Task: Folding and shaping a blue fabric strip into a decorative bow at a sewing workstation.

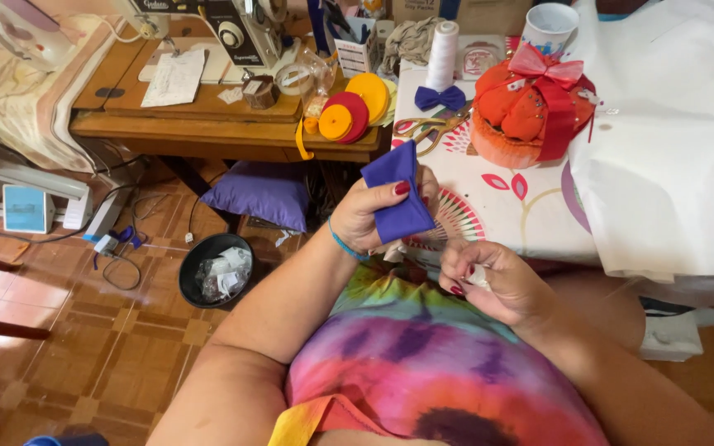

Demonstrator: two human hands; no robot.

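Two hands work above a patterned tablecloth (497, 206): left hand (373, 216) pinches blue fabric (398, 194), right hand (497, 281) curls closed.

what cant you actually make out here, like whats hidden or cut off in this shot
- Head view: what the right hand pinches is hidden by its curled fingers; only a small white bit shows.
- Head view: the lower part of the folded purple fabric is covered by the left hand.
- Head view: the sewing machine is cut off by the top edge.
- Head view: the contents of the black bin are too small to identify.
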